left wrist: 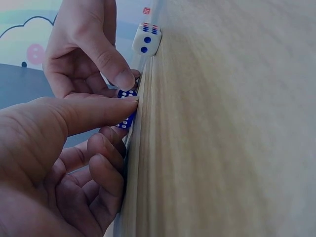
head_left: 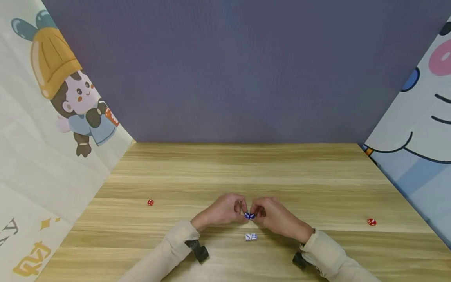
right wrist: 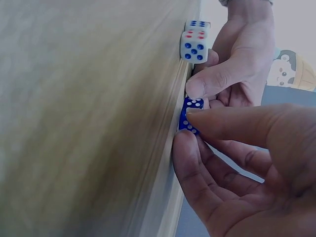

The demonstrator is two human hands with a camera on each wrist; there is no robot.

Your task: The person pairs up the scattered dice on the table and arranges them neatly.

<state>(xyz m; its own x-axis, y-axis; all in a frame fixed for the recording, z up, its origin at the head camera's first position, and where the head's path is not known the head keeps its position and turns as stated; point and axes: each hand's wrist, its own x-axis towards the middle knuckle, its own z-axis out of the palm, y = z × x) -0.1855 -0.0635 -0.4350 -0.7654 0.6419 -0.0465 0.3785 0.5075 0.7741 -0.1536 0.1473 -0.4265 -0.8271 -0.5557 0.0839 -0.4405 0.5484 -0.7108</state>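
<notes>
Two blue dice with white dots sit side by side on the table in the middle of the head view. My left hand pinches the left blue die between thumb and fingers. The right blue die is pinched by my right hand in the same way. Thumbs and fingertips of both hands come close together around the pair, and they cover part of the dice in the wrist views. Nearer to me, just below the hands, a white die with blue dots stands beside another white die.
Far to the left on the wooden table lies a red die. Another red spot-marked piece lies far to the right. A grey panel rises behind the table, with cartoon-printed cloths at both sides.
</notes>
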